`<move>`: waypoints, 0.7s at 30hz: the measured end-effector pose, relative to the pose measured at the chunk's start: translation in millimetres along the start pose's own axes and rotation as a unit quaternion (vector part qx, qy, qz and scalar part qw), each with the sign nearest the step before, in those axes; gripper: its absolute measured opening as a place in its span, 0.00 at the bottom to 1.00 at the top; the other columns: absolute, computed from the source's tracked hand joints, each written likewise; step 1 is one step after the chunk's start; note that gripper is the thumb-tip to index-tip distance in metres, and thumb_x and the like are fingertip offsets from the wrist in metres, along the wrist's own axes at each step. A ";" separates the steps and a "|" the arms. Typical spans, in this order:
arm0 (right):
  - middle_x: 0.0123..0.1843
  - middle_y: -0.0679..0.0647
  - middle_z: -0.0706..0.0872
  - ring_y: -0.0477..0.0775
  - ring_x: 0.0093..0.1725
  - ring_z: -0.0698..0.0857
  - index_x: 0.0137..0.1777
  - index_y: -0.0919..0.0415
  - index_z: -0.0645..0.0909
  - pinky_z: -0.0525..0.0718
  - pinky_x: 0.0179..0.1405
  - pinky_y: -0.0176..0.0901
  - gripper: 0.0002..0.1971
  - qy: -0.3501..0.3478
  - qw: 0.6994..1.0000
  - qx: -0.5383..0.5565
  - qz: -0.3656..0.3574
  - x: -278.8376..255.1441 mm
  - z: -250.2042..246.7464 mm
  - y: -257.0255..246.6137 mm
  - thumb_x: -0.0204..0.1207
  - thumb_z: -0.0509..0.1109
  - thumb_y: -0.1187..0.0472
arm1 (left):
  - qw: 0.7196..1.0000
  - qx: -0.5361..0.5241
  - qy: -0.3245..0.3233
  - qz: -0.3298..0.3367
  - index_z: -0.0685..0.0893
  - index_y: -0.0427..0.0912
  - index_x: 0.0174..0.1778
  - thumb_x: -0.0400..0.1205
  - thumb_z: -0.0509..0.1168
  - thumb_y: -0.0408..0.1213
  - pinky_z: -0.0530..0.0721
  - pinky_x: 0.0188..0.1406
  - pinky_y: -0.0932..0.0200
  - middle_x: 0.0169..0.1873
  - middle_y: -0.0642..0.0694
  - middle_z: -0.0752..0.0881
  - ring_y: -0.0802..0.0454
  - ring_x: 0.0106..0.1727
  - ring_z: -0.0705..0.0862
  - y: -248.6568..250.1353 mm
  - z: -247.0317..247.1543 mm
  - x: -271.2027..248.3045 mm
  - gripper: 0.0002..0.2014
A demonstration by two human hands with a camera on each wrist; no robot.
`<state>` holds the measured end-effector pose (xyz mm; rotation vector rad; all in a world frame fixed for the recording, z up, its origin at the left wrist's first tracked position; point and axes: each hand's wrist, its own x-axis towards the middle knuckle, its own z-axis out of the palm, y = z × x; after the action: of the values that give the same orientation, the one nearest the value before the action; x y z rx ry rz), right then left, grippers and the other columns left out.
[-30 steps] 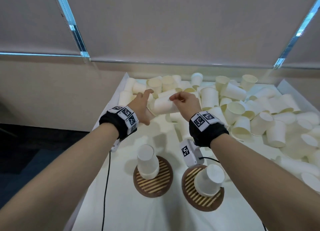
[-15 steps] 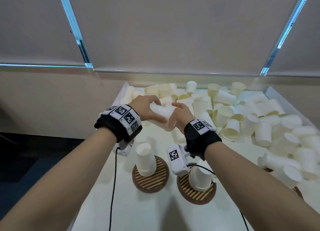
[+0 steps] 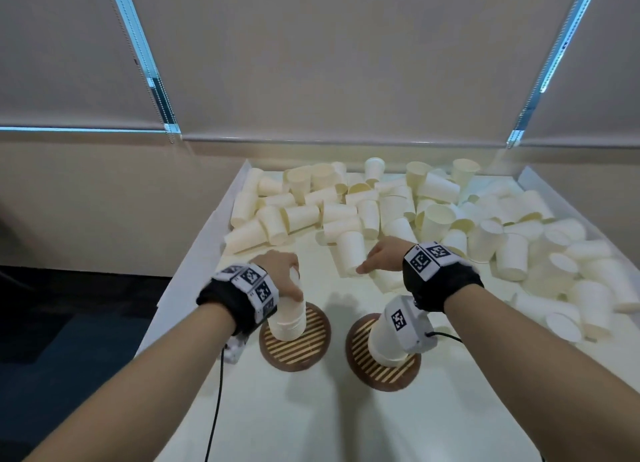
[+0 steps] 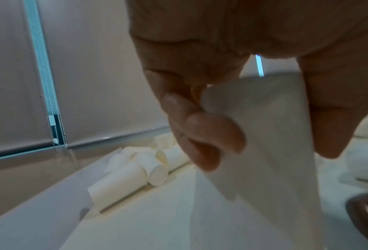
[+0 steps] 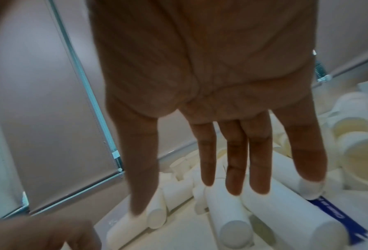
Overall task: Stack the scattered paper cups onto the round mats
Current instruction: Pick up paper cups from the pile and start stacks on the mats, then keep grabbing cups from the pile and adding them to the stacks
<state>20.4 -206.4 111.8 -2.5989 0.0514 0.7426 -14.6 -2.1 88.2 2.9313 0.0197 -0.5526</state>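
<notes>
On the left round mat [image 3: 308, 344] stands a stack of upside-down white paper cups [image 3: 289, 321]. My left hand [image 3: 282, 276] grips the top cup from above; in the left wrist view its fingers [image 4: 217, 135] and thumb curl round that cup [image 4: 264, 177]. The right mat [image 3: 363, 361] carries a second cup stack [image 3: 379, 345], partly hidden by my wrist camera. My right hand [image 3: 377, 259] is open, fingers straight [image 5: 236, 160], just above lying cups, next to one cup [image 3: 351, 252].
A big pile of loose cups [image 3: 433, 215] fills the far and right side of the white table. The table's left edge [image 3: 194, 264] drops to a dark floor. A blue strip [image 5: 339, 218] lies under cups near my right fingers. A wall with blinds stands behind.
My left hand took the cup both hands held, carried it down toward me and set it over the left stack. My right hand let go, opened and moved right to the pile.
</notes>
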 end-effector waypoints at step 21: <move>0.54 0.52 0.79 0.46 0.34 0.77 0.67 0.55 0.81 0.80 0.36 0.36 0.25 -0.105 0.993 -0.058 -0.016 2.1 19.0 32.2 0.69 0.74 0.70 | 0.984 -0.100 0.082 -0.124 0.67 0.40 0.68 0.66 0.75 0.57 0.78 0.56 0.51 0.63 0.38 0.77 0.38 0.62 0.79 -0.9 23.6 47.3 0.40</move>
<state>7.9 -227.5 83.4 -2.6065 -0.0983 1.0298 20.9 -5.7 49.1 2.7834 0.4386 -0.3182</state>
